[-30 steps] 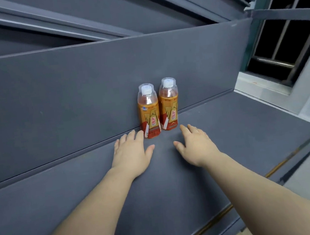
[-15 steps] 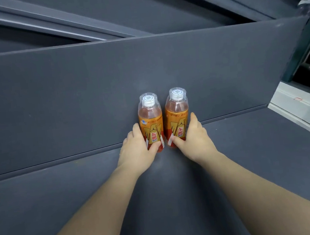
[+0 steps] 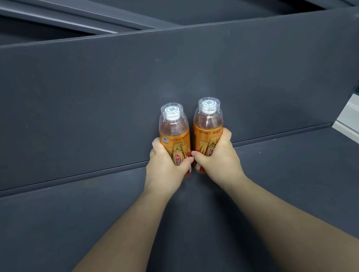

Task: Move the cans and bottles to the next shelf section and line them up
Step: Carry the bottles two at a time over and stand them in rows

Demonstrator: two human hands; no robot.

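Two bare forearms reach across the dark grey shelf (image 3: pixel 72 226). The left hand (image 3: pixel 166 166) curls round the lower body of the left bottle (image 3: pixel 174 132). The right hand (image 3: pixel 218 160) curls round the right bottle (image 3: pixel 208 125), and the thumbs nearly meet. Both orange-labelled bottles stand upright, side by side, against the back panel (image 3: pixel 80 102).
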